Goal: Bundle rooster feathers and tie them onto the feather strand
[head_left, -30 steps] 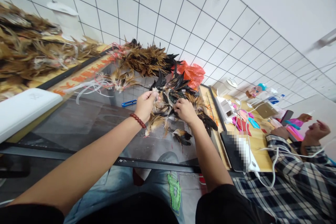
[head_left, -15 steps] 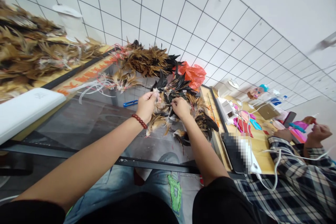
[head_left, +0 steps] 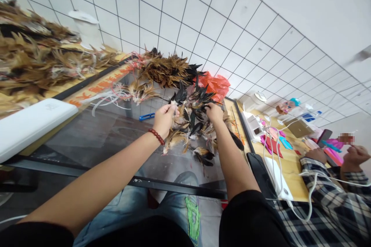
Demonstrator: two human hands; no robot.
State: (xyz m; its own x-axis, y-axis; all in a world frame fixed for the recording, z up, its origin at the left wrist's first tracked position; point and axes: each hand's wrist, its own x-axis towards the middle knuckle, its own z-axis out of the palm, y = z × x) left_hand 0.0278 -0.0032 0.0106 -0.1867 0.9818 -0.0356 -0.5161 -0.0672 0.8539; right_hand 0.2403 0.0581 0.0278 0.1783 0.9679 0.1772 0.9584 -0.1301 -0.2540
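Left grip [head_left: 162, 120] pinching feather tuft [head_left: 174, 103]; right grip [head_left: 215, 114] amid loose feathers [head_left: 196, 117], hold unclear.

The feathers [head_left: 193, 121] are soft and ragged, the black ones with a glossy sheen, the brown ones duller. Beneath them the tabletop [head_left: 110, 135] is smooth and dark with a glassy shine, its black frame [head_left: 179, 188] looking like painted metal. The bag [head_left: 218, 85] is thin, crinkled red plastic; the knife [head_left: 147, 116] has smooth blue plastic; the straps [head_left: 111, 99] look slick and plasticky. The beads [head_left: 156, 136] are polished, the jeans [head_left: 116, 204] faded denim, the checked sleeve [head_left: 333, 197] matt cloth, the phone [head_left: 259, 173] smooth and black, the desk [head_left: 294, 179] pale, grained wood
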